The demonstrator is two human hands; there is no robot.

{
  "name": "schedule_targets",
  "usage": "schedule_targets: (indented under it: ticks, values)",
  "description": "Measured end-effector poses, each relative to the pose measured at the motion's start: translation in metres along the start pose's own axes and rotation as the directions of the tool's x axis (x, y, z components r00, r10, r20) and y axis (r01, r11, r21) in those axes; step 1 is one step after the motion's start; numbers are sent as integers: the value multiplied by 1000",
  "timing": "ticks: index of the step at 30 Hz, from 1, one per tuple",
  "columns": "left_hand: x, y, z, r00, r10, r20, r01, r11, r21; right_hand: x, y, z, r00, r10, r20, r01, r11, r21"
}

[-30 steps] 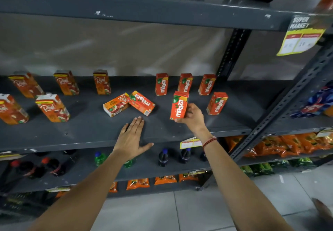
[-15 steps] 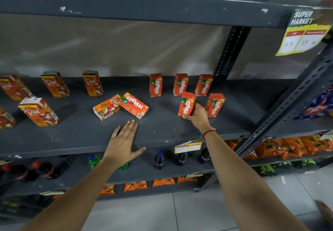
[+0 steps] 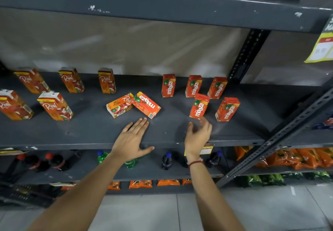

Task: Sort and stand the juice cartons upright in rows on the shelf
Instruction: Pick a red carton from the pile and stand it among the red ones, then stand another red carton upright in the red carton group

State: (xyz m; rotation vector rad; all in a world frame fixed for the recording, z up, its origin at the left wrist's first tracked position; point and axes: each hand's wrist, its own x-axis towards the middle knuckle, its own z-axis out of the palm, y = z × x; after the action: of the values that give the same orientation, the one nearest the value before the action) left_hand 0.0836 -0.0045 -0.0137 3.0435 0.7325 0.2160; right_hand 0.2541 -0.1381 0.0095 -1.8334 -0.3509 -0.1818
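Note:
On the grey shelf (image 3: 86, 128) several Real cartons stand upright at the left, such as one at the front (image 3: 55, 105). Several Maaza cartons stand at the right, three in a back row and two in front; the front-left one (image 3: 199, 106) stands just beyond my right hand (image 3: 197, 137), which is open and apart from it. In the middle a Real apple carton (image 3: 119, 105) and a Maaza carton (image 3: 147, 104) lie flat, touching each other. My left hand (image 3: 132, 138) rests flat on the shelf, fingertips just short of the lying Maaza carton.
A slanted metal upright (image 3: 281, 137) bounds the shelf at the right, a vertical post (image 3: 246, 54) stands behind. The shelf above (image 3: 162, 11) overhangs. Soda bottles (image 3: 166, 160) stand on the shelf below, snack packets lower and to the right. A yellow price tag (image 3: 207, 149) hangs at the shelf edge.
My right hand has let go of the Maaza carton, which now stands in the front row, and has drawn back toward the shelf edge. My left hand stays flat on the shelf.

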Motion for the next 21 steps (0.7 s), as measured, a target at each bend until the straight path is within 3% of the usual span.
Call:
schedule_targets:
  ticks: [3,5,8,10,12,14,18,21]
  values:
    - [0,2,1,999,-31,-13,31,999,-26,-6,-19,21,971,-117,207,113,993,33]
    - [1,2,1,999,-48,-15,47,998,-35,6,-35,38,886,-114,449,107,993,41]
    - [1,2,1,999,-45,-21,44,998,-32,31,-55,64,634,-6,773,82,995,-59]
    - [2,2,1,999,-43,-24,42,999,-29,45,-63,76,437,116,892,54,986,-155]
    - [2,2,2,999,-45,-25,45,999,-17,55,-65,82,304,185,934,44,977,-208]
    - [2,1,4,999,-48,-22,48,999,-10,63,-67,86,237,204,950,33,976,-217]
    - [2,1,5,998,-54,-18,54,999,-2,67,-70,92,143,244,959,103,960,-259]
    - [2,0,6,998,-55,-23,55,998,6,61,-69,90,138,258,956,131,952,-275]
